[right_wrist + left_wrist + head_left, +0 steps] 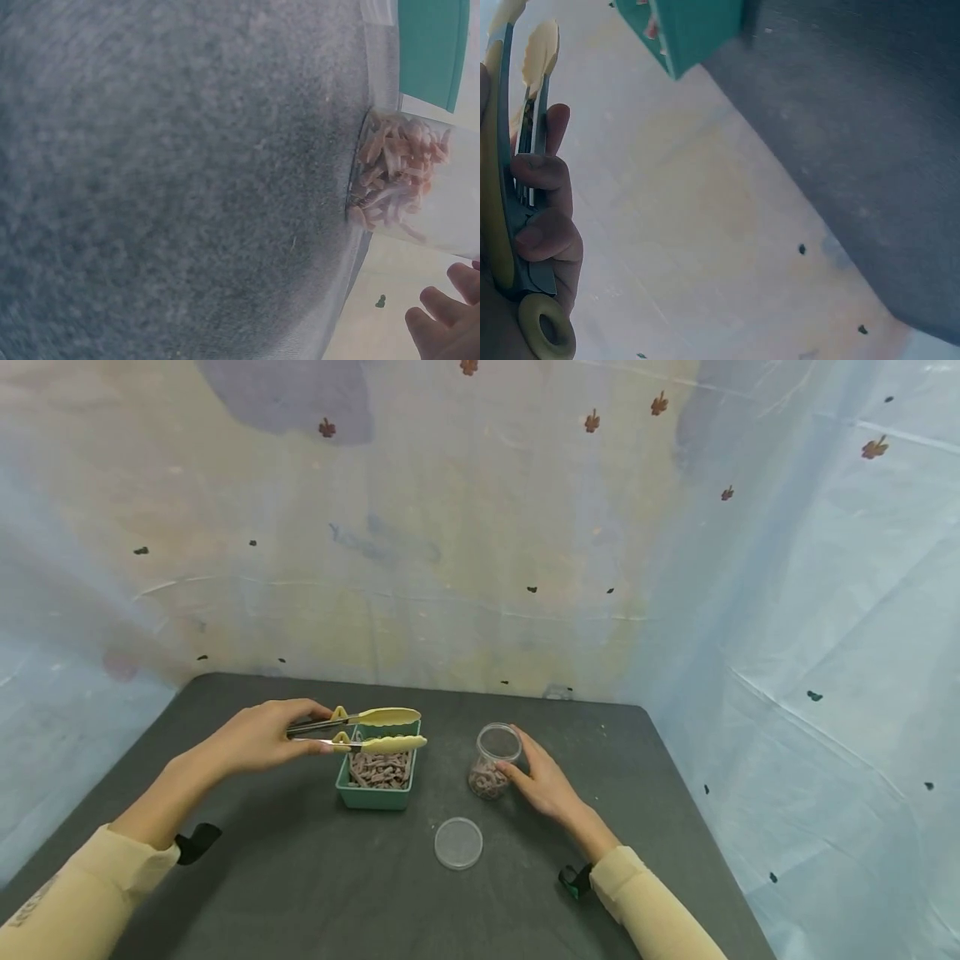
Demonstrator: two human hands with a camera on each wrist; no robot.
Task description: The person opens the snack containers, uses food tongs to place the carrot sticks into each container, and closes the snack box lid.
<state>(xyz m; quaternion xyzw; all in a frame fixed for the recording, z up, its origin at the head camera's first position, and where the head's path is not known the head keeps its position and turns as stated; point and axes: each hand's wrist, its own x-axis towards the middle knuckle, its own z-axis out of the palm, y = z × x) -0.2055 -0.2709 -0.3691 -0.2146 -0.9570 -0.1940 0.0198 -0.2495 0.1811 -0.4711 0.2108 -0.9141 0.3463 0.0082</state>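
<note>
- Far left: my cream left sleeve (pixel 112 870), black band (pixel 198 842) at the cuff.
- My left hand (pixel 262 733): fingers clamped on the tongs (pixel 386 717). Left wrist view agrees; a yellowish ring (pixel 531 321) shows at the handle end.
- Tongs: metal arms, scalloped yellow tips standing apart, held above the far part of the green box (pixel 373 799) and reaching past its right edge.
- Green box: rectangular, set on the dark desk (pixel 525 914); contains a heap of grey-brown strips (pixel 381 771).
- Clear lid (pixel 458 843): round, lying flat on the desk, sideways between box and jar (pixel 481 760), nearer me than either.
- Jar: transparent, upright on the desk, mouth up; similar strips in its lower part.
- My right hand (pixel 547 783): clamped on the jar, thumb on the near side, a finger at the far right of the rim.
- Far right: my other cream sleeve (pixel 656 906), with a dark band (pixel 576 881) beside the cuff.
- Full width, behind: pale patterned sheet (pixel 450 527).
</note>
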